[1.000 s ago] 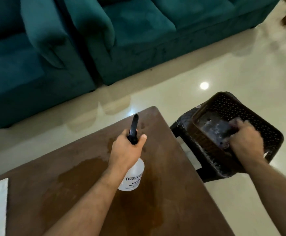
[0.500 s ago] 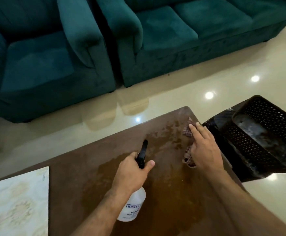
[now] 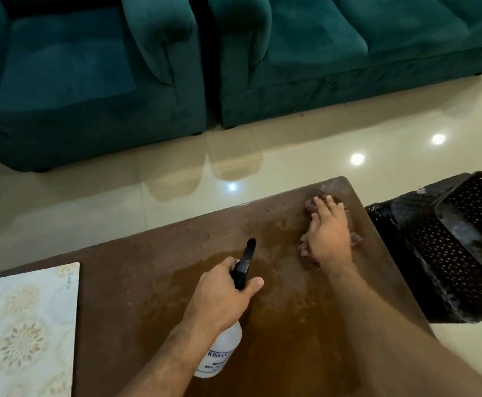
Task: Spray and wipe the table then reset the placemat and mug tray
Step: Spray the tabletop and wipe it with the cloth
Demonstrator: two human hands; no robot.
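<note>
- Our left hand (image 3: 217, 302) grips the spray bottle (image 3: 219, 351) by its neck, upright on the wet brown table (image 3: 148, 285).
- Our right hand (image 3: 327, 233) presses flat, fingers straight, on the cloth (image 3: 308, 206) near the table's far right corner.
- The placemat (image 3: 25, 325) lies at the table's left edge.
- A black basket (image 3: 463, 253) sits right of the table.

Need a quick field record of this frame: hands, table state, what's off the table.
left hand: grips spray bottle, nozzle pointing away from the person
right hand: fingers flat, pressing cloth onto table near far right corner
table: brown, wet patch across the middle
placemat: patterned, on the table's left end
basket: dark perforated plastic, tilted, off the table's right edge
mug tray: not in view
</note>
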